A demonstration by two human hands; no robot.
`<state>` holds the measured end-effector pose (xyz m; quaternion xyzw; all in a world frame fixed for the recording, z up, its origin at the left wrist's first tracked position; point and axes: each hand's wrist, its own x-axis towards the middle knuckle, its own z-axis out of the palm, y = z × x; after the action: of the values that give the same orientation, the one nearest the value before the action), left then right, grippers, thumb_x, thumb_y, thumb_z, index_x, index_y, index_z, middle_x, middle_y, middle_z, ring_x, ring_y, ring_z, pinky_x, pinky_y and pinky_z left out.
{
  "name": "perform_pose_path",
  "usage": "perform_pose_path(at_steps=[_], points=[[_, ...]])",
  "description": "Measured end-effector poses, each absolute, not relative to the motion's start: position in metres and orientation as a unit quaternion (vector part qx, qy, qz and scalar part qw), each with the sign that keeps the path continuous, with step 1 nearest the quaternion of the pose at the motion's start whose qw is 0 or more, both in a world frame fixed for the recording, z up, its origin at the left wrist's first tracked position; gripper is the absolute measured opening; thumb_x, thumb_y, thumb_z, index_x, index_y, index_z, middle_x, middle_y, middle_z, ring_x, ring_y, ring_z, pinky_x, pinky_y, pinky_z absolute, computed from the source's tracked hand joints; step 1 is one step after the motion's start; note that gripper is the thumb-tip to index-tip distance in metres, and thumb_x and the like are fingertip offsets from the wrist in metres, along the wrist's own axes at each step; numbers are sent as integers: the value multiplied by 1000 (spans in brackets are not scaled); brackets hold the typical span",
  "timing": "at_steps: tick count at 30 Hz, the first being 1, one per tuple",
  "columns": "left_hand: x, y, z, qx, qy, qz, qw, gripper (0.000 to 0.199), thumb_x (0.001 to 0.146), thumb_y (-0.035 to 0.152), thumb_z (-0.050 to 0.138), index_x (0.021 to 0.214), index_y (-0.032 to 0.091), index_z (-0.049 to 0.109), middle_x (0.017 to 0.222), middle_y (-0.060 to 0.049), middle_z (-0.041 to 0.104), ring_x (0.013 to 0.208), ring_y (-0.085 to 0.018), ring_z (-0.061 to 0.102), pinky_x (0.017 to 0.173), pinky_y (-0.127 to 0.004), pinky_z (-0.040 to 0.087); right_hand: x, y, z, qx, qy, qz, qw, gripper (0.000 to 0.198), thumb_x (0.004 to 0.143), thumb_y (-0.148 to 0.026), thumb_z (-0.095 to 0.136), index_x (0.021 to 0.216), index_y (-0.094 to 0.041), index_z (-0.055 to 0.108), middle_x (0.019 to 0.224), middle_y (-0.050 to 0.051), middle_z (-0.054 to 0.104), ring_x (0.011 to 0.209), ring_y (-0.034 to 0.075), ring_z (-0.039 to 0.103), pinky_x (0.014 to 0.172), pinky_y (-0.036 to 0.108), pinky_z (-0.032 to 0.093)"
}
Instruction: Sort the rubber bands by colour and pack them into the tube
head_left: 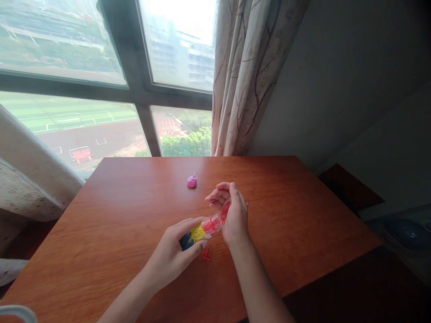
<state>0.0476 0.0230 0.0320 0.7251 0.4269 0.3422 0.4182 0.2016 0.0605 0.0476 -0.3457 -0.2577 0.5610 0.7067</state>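
My left hand (175, 244) is wrapped round a clear plastic bottle (213, 224), tilted with its mouth up and to the right. Inside are layers of small thin pieces: dark blue at the base, yellow in the middle, red near the mouth. At the mouth, my right hand (234, 215) is cupped, fingers curled, with red pieces (224, 213) against its palm. Their exact kind is too small to make out. A few more red pieces (206, 254) lie on the table just below the bottle. Farther back sits a pink cap (191, 181) with a loop on top.
The brown wooden table (134, 215) reaches to a window (182, 130) at the back. A patterned curtain (242, 80) hangs behind the table, another at the left. A white curved object (18, 309) shows at the lower left corner.
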Motion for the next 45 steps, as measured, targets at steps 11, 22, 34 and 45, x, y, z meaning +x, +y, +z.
perform_pose_path(at_steps=[11, 22, 34, 45], points=[[53, 22, 29, 663, 454, 385, 453, 41, 79, 34, 70, 115, 15, 70, 114, -11, 74, 102, -28, 68, 91, -36, 54, 188, 45, 43, -326, -341, 565, 677, 38, 93, -38, 43, 125, -20, 54, 80, 2, 73, 79, 18, 70, 76, 32, 52], [54, 22, 30, 606, 459, 395, 515, 44, 79, 35, 71, 117, 15, 66, 115, -8, 73, 103, -27, 67, 92, -34, 53, 206, 37, 58, -391, -630, 399, 539, 37, 99, -34, 38, 115, -24, 70, 119, 5, 67, 116, 22, 56, 104, 37, 36], [54, 23, 25, 577, 400, 432, 566, 40, 79, 28, 72, 117, 17, 63, 117, -8, 70, 106, -23, 64, 92, -30, 50, 211, 24, 77, -298, -534, 566, 552, 44, 93, -37, 48, 135, -29, 55, 138, 4, 57, 128, 23, 50, 108, 43, 35], [52, 24, 19, 571, 395, 435, 573, 39, 79, 26, 73, 115, 18, 61, 116, -7, 68, 108, -22, 61, 97, -31, 47, 220, 34, 68, -297, -495, 579, 576, 45, 91, -41, 44, 134, -29, 49, 139, 5, 55, 128, 23, 52, 105, 44, 41]])
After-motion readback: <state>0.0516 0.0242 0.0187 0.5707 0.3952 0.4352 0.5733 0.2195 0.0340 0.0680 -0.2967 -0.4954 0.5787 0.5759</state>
